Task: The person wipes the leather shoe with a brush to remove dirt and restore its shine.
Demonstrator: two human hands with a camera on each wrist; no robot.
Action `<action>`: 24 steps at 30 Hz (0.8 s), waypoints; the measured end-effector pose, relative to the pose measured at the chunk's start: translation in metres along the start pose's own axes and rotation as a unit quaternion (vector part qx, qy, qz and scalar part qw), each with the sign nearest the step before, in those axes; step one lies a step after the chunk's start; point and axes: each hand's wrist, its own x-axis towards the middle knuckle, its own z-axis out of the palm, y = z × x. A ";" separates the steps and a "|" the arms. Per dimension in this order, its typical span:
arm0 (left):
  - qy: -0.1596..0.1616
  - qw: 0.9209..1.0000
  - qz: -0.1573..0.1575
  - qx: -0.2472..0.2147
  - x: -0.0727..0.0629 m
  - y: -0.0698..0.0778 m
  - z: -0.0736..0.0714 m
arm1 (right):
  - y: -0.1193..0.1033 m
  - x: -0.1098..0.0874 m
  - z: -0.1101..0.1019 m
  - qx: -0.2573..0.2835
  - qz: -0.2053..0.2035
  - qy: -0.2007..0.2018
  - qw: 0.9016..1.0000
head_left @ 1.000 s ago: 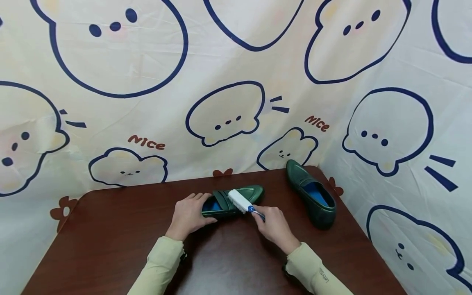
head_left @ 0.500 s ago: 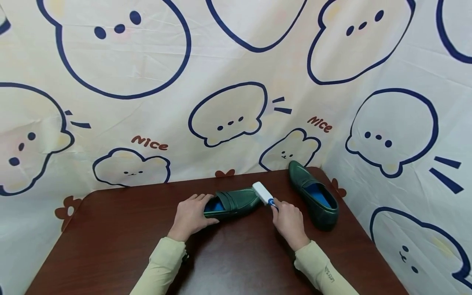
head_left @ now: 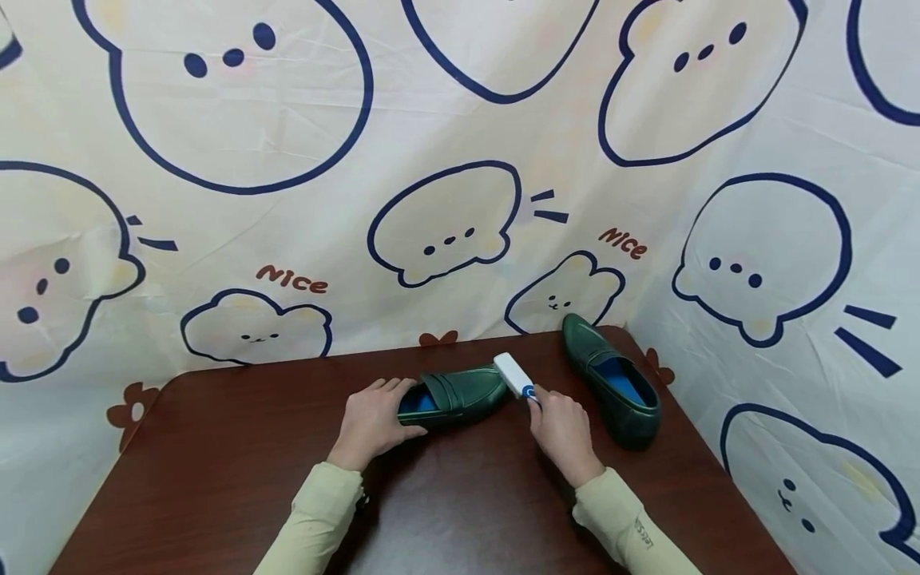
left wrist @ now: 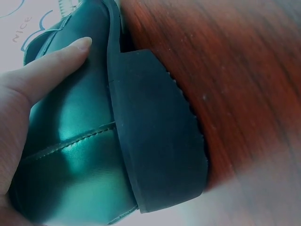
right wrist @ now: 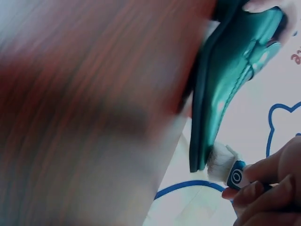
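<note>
A green loafer with a blue insole lies on the brown table, toe to the right. My left hand grips it round the heel; in the left wrist view the thumb presses the green side above the dark heel block. My right hand holds a white brush by its blue-and-white handle. In the right wrist view, the brush's pale bristles touch the loafer's toe tip, and the fingers curl round the handle.
A second green loafer stands at the table's right end, toe toward the back. The brown table ends against a white cloth wall printed with cartoon outlines, at the back and right side.
The brush went right along the loafer, from beside its strap to the toe tip, then stayed almost still over the last half second. My left hand kept its grip on the heel.
</note>
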 end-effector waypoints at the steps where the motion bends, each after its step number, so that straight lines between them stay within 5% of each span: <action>1: 0.000 1.000 -0.002 0.000 -0.001 0.000 0.000 | -0.003 0.001 0.001 0.013 -0.003 -0.006 1.000; 11: -0.002 1.000 -0.004 0.000 -0.006 0.002 0.005 | -0.043 0.006 0.008 0.134 -0.037 -0.096 0.986; 24: 0.012 1.000 0.000 0.008 -0.003 0.003 0.002 | -0.020 0.018 0.008 0.001 0.020 -0.052 0.998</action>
